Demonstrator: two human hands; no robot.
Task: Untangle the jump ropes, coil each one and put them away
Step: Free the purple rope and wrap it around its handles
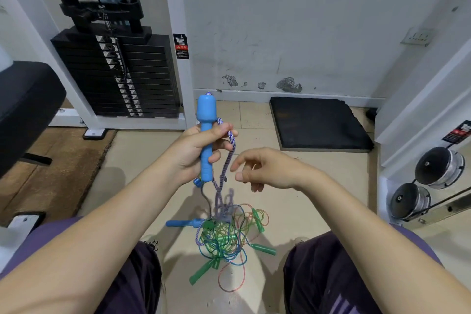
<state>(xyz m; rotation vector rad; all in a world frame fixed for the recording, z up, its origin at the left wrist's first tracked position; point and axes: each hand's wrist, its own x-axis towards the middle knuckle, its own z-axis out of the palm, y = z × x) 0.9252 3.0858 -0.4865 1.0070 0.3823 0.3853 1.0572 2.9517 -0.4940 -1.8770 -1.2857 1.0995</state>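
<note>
Jump ropes (224, 239) lie tangled on the tiled floor (305, 186) between the person's knees. Left hand (196, 153) grips a blue handle (206, 135) upright, its braided rope (229, 158) hanging to the pile. Right hand (265, 168) hovers beside it, fingers loosely curled, holding nothing.

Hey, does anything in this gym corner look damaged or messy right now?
Yes. The jump ropes lie in a tangled heap on the floor between the person's knees. Low on the wall, paint has flaked off in patches just above the baseboard. The black floor mat has a ragged, chipped corner.
</note>
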